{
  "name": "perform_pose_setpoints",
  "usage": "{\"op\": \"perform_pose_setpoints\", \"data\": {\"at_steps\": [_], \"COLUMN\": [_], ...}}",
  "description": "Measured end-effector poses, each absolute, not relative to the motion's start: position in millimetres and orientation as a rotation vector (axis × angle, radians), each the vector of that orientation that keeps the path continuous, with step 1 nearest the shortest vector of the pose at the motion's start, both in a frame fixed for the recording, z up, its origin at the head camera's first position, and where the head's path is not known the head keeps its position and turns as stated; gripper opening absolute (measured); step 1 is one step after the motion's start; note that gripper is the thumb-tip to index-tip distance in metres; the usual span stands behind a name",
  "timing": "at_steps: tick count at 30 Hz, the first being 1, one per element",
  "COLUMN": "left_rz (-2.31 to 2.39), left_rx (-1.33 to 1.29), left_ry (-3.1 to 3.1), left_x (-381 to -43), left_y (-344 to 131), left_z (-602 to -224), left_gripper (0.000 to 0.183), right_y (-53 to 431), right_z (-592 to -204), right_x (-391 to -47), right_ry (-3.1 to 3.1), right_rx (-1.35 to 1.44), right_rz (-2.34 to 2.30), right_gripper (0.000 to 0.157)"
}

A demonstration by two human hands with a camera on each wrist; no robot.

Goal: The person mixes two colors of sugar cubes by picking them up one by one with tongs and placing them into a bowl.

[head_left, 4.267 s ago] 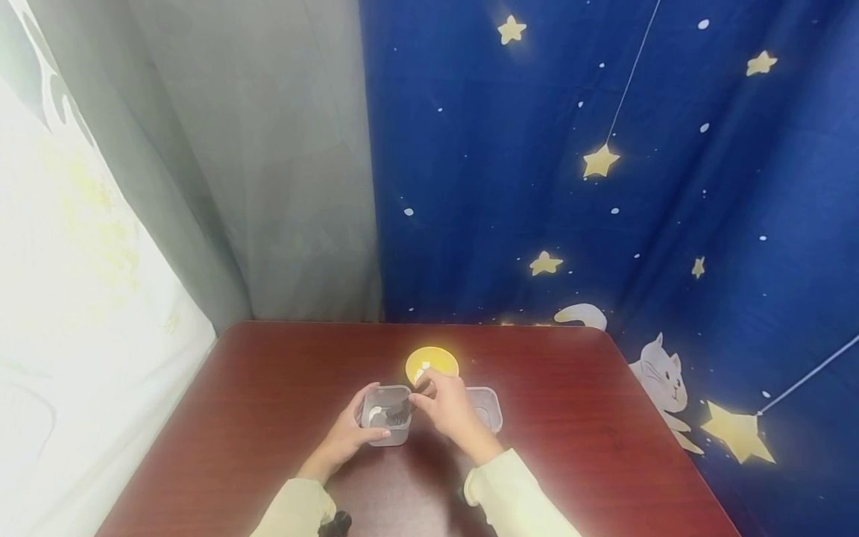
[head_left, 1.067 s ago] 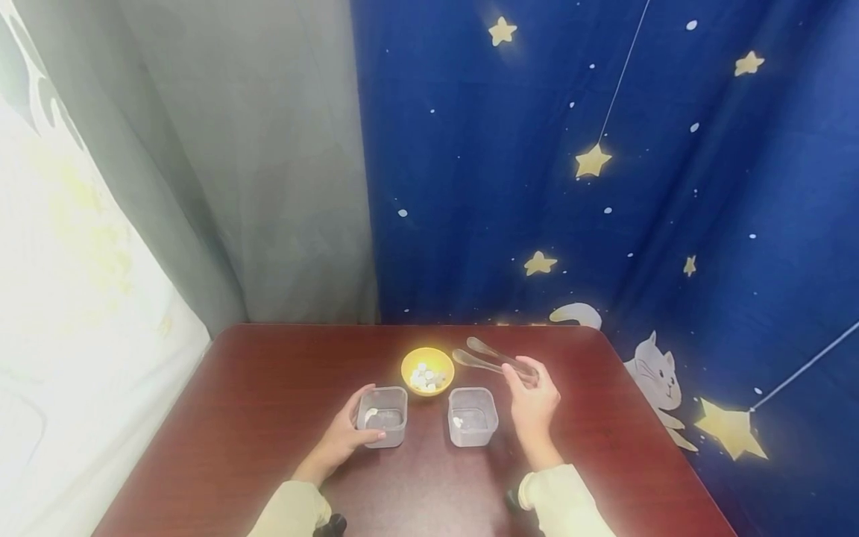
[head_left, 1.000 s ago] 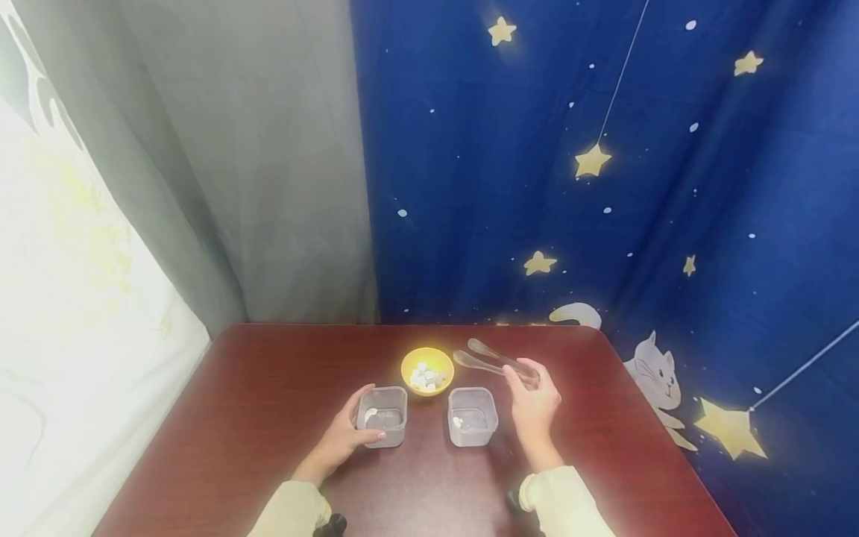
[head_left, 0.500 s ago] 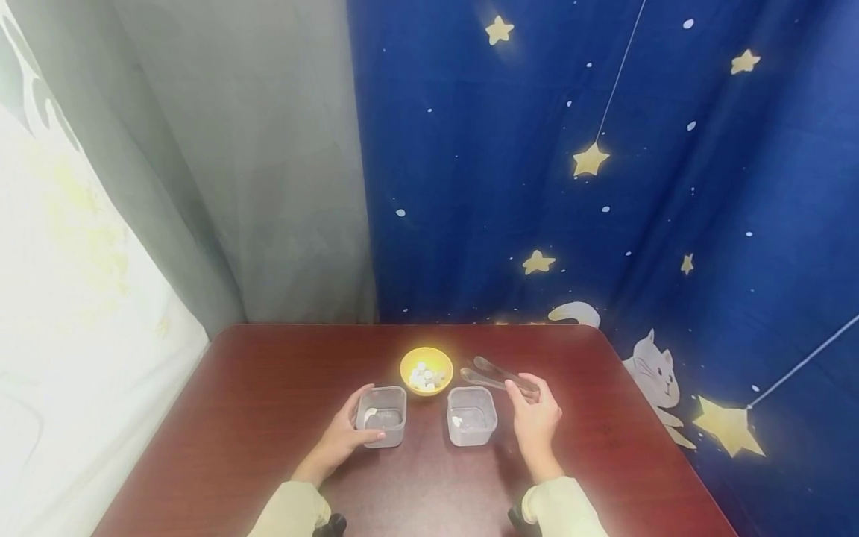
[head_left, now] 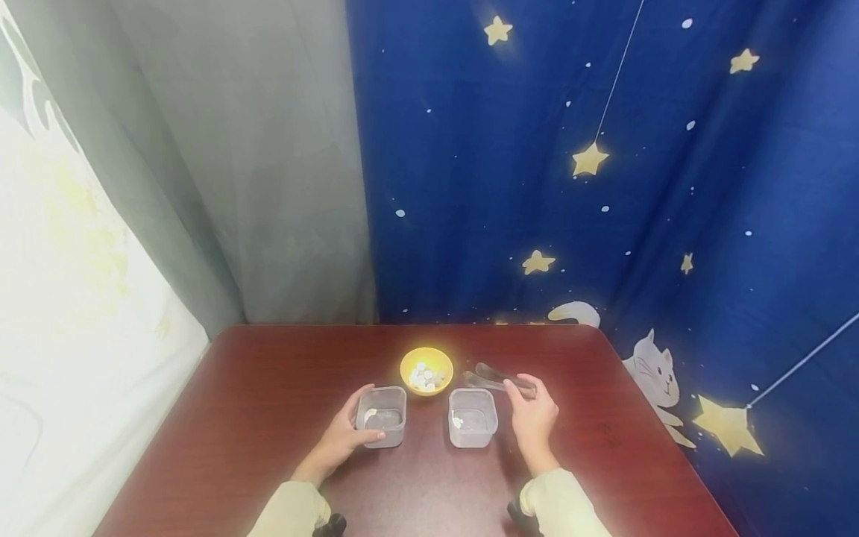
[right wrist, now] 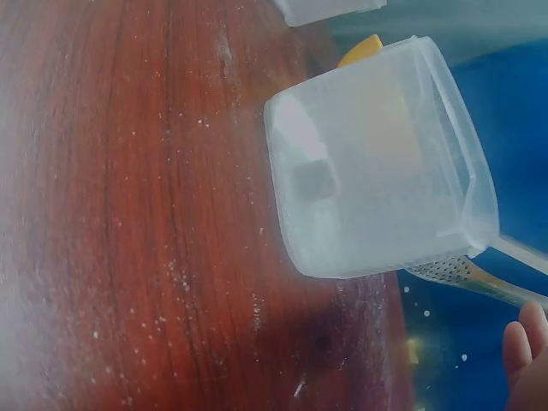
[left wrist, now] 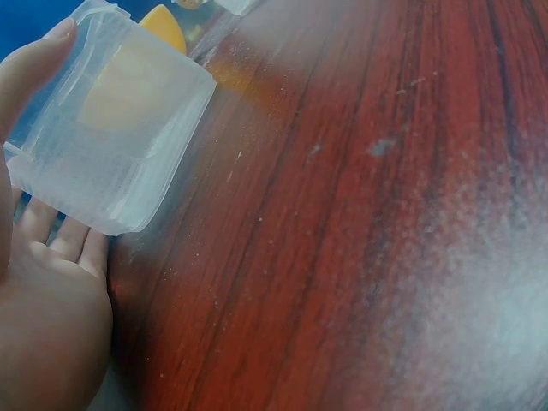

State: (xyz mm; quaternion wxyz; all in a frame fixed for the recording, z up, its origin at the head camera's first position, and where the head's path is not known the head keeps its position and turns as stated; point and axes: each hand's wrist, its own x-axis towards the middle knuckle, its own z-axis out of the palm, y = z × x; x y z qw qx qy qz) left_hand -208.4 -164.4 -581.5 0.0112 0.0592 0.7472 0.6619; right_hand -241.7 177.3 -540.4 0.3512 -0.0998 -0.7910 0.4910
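Observation:
My left hand (head_left: 341,435) grips a clear square plastic tub (head_left: 397,435), its thumb along the near side and fingers round the left. A small white piece lies inside. The left wrist view shows that tub (left wrist: 128,128) upright above the palm's fingers. With my right hand (head_left: 535,416) I hold a pair of tongs (head_left: 485,370), arms spread and tips pointing left, behind a second clear tub (head_left: 473,440) that also contains a white piece. One tong tip (right wrist: 441,270) is perforated in the right wrist view. Between and behind the tubs stands a yellow bowl (head_left: 427,351) of several white pieces (head_left: 423,377).
Everything stands on a dark red wooden table (head_left: 268,388). Beyond its far edge hang a grey curtain (head_left: 302,186) and a blue star-patterned curtain (head_left: 470,186). A bright white cloth (head_left: 87,298) hangs at the left.
Earlier my right hand was between the left tub and the bowl; it has since moved right. Over the last second the tongs have dropped lower behind the right tub. My left hand keeps its hold.

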Motion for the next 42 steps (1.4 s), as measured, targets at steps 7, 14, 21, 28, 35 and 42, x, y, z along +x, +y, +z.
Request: {"op": "perform_pose_setpoints", "data": {"at_steps": [7,14,21,28,35,42], "left_rz": [2.066,2.037,2.041,2.093,2.099,2.082], "left_rx": [0.18,0.17,0.2,0.189,0.182,0.217], "left_ry": [2.337,2.367,2.371,2.311,2.319,2.341], "left_x": [-207,-207,-206,-206,-206,-204], "left_y": [-165,-165,-165,-164,-163,-163], "left_z": [-579,-582,-582,-580,-581,-581], "left_gripper": [0.092,0.093,0.091,0.092,0.092,0.092], "right_y": [175,174,178,191,201,206], "right_z": [-544,-549,-553,-559,-564,-568], "right_x": [-248,-253,-259,-263,-263,-263], "right_ry": [-2.088,-2.128,-2.176,-2.262,-2.375,-2.522], "right_rx": [-0.276,-0.298,-0.309,-0.253,-0.198,-0.149], "right_rz": [1.263,1.252,1.249,1.202,1.169,1.149], "right_gripper": [0.025,0.025,0.027,0.029,0.031,0.029]}}
